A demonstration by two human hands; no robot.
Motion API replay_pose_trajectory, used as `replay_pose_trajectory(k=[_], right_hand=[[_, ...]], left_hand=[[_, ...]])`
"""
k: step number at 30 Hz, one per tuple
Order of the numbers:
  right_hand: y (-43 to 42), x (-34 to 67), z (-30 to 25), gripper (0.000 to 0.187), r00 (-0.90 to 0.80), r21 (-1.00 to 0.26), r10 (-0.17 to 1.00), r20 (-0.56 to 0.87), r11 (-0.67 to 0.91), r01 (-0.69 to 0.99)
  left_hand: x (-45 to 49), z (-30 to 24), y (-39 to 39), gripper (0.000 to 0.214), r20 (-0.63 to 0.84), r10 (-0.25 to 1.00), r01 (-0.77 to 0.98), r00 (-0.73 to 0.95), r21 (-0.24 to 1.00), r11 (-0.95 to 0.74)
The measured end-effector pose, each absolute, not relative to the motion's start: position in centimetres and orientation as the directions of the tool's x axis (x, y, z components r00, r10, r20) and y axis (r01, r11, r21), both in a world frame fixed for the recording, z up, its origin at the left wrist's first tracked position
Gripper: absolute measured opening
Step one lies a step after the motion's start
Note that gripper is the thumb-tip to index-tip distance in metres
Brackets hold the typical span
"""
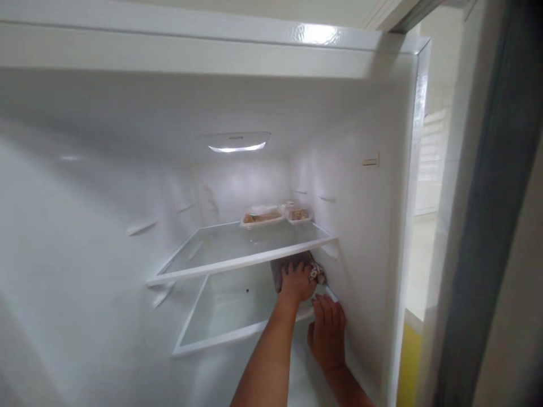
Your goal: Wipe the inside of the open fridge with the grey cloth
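Note:
I am looking into an open white fridge. My left hand [297, 282] reaches in under the upper glass shelf [237, 264] and is closed on a grey-brown patterned cloth [317, 272], pressed onto the lower glass shelf [220, 338] near its right side. My right hand [327, 333] lies just in front of it. Its fingers stretch flat over the lower shelf's front right corner, next to the fridge's right wall [365, 237]. It holds nothing that I can see.
Two shallow trays of food [262, 217] [298, 214] stand at the back right of the upper shelf. An interior light [236, 147] glows in the ceiling. The open door's edge [479, 226] stands at the right, with a bright room behind it.

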State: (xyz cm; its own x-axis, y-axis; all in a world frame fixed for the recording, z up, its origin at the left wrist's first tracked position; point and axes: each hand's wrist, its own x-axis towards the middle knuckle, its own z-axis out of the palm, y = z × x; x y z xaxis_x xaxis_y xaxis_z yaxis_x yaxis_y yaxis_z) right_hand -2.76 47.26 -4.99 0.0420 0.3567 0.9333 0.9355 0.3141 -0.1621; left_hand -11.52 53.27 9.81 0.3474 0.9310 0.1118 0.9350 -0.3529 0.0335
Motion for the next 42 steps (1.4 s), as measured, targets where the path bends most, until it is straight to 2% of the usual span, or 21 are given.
replay_pose_trajectory(k=[8,18,23,35,42], right_hand=[[47.6,-2.8,-5.1,0.049,0.053,-0.172,0.36,0.931,0.308,0.936],[47.2,-3.2,-4.4,0.052,0.114,-0.232,0.381,0.918,0.28,0.931],[47.0,-3.1,-4.5,0.052,0.089,-0.217,0.388,0.917,0.299,0.929],[47.7,-2.5,-5.2,0.05,0.053,-0.176,0.344,0.937,0.334,0.926],[47.8,-2.1,-5.3,0.047,0.025,-0.144,0.342,0.939,0.327,0.934]], left_hand=[[-12.4,10.4,55.5,0.061,0.112,0.932,0.936,0.344,0.037,-0.35],[-13.4,11.0,49.1,0.064,0.022,0.902,0.901,0.43,0.053,-0.431],[-14.3,11.5,47.3,0.066,0.003,0.899,0.896,0.437,0.081,-0.436],[-13.0,10.2,54.0,0.069,0.04,0.927,0.924,0.373,0.079,-0.375],[-16.4,10.0,55.7,0.065,0.107,0.943,0.945,0.314,0.056,-0.321]])
